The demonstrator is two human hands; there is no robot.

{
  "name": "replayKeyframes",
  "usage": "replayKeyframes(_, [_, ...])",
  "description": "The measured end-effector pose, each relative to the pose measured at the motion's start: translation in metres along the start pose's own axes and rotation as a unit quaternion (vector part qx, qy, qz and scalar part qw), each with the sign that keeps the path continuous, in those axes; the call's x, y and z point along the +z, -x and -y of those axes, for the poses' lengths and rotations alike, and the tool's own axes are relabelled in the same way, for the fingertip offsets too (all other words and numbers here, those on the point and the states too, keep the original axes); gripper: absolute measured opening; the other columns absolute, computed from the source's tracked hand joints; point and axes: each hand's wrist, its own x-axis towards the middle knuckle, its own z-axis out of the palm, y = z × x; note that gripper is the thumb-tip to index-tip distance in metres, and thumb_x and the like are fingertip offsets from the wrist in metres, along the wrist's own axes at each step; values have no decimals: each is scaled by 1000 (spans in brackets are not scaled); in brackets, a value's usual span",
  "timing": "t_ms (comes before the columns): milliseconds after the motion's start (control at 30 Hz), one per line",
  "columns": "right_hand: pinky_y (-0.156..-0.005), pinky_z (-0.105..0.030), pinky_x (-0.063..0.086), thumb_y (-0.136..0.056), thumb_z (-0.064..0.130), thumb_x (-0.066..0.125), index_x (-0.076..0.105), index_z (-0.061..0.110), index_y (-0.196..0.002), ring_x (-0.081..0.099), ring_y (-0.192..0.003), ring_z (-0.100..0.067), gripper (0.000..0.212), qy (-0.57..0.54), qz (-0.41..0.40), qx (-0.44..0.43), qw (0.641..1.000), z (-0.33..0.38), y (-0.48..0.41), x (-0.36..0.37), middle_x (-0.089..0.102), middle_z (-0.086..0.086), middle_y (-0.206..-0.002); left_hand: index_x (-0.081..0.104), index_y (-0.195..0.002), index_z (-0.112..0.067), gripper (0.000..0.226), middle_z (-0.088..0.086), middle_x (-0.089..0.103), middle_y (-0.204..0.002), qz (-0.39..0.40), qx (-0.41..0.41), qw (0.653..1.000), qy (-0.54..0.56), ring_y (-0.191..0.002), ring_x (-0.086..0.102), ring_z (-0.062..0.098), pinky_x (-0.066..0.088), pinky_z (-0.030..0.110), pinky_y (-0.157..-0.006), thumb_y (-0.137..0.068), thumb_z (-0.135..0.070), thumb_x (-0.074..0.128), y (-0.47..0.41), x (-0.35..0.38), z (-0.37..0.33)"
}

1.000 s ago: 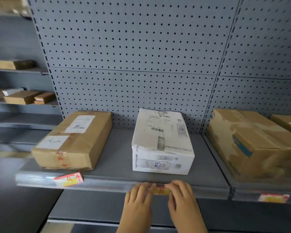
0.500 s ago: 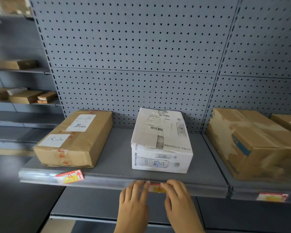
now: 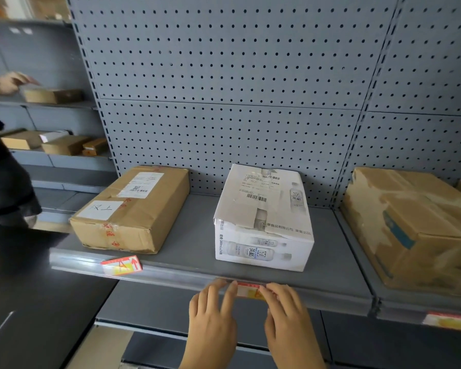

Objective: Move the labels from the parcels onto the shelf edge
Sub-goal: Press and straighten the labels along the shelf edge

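A red and yellow label sits on the shelf edge below the white parcel. My left hand presses its left end with the fingertips, and my right hand presses its right end. Most of the label is hidden by my fingers. A second label sits tilted on the edge below the brown parcel. A third label is on the edge of the neighbouring shelf, under a worn brown parcel.
A grey pegboard wall backs the shelf. At the left, further shelves hold small brown boxes, and another person's hand and dark clothing show there. A lower shelf lies beneath my hands.
The view has shifted left, bringing another person's hand and dark clothing into sight. My hands stay pressed on the label at the shelf edge, in about the same pose.
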Motion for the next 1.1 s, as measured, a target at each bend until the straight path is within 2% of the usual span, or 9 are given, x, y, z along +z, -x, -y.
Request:
replayKeyframes(33, [-88, -38, 51, -67, 1, 60, 66, 11, -108, 47, -108, -21, 42, 0, -21, -6, 1000, 1, 1, 2, 51, 4, -118, 51, -116, -22, 63, 1, 45, -116, 5, -9, 1000, 5, -96, 49, 23, 36, 35, -79, -54, -11, 48, 3, -1, 1])
replayKeyframes(100, [-91, -37, 43, -69, 5, 44, 67, 13, -103, 49, -107, -25, 41, -12, -48, -28, 998, 13, 1, 8, 58, -2, -117, 53, -114, -24, 62, 0, 46, -117, 9, -22, 1000, 10, -96, 49, 22, 38, 35, -79, -54, -12, 48, 8, -6, 7])
replayKeyframes(233, [-92, -29, 37, -66, 8, 41, 65, 16, -98, 50, -104, -23, 41, -58, -16, -78, 995, 59, -5, 30, 53, 2, -116, 52, -112, -21, 66, 1, 43, -116, 4, -41, 999, -3, -96, 47, 24, 34, 35, -80, -47, -11, 58, 15, -22, 44])
replayKeyframes(400, [-85, -25, 40, -67, 7, 45, 61, 18, -106, 52, -96, -17, 44, -96, 44, -99, 990, 113, -34, 58, 49, 5, -116, 54, -113, -17, 60, 8, 59, -109, -23, -127, 991, -23, -90, 58, 29, 49, 41, -74, -54, -12, 58, 7, -58, 110])
replayKeyframes(533, [-81, -27, 51, -68, 0, 65, 52, 23, -120, 56, -102, -13, 58, -99, 86, -80, 988, 161, -67, 81, 51, 3, -121, 50, -122, -11, 61, 12, 57, -114, -6, -151, 988, -39, -99, 54, 30, 49, 44, -79, -61, -10, 53, 1, -78, 173])
replayKeyframes(700, [-80, -24, 53, -72, 3, 70, 50, 23, -127, 56, -103, -10, 62, -86, 97, -32, 991, 212, -96, 107, 50, 2, -125, 47, -129, -15, 63, 9, 55, -122, 40, -92, 995, -5, -109, 48, 22, 49, 38, -81, -66, -18, 38, -4, -84, 231])
replayKeyframes(833, [-75, -22, 53, -70, 4, 76, 59, 21, -116, 58, -95, -7, 52, -65, 80, 17, 995, 231, -103, 120, 44, 7, -118, 48, -123, -20, 59, 2, 51, -119, 33, -23, 999, 34, -105, 45, 18, 34, 29, -86, -65, -18, 40, -10, -89, 253])
replayKeyframes(967, [-68, -23, 52, -66, 3, 79, 64, 19, -109, 50, -95, -9, 48, -21, 60, 38, 997, 234, -100, 131, 46, 6, -114, 50, -117, -22, 55, 2, 57, -113, 14, 32, 998, 46, -103, 47, 19, 33, 30, -82, -62, -13, 49, -13, -90, 266])
replayKeyframes(1100, [-79, -26, 44, -62, -4, 77, 66, 15, -106, 49, -94, -15, 50, 15, 28, 14, 999, 232, -97, 138, 57, 0, -106, 55, -113, -23, 53, 0, 62, -109, -1, 52, 998, 32, -102, 48, 20, 32, 32, -81, -62, -12, 46, -15, -87, 274])
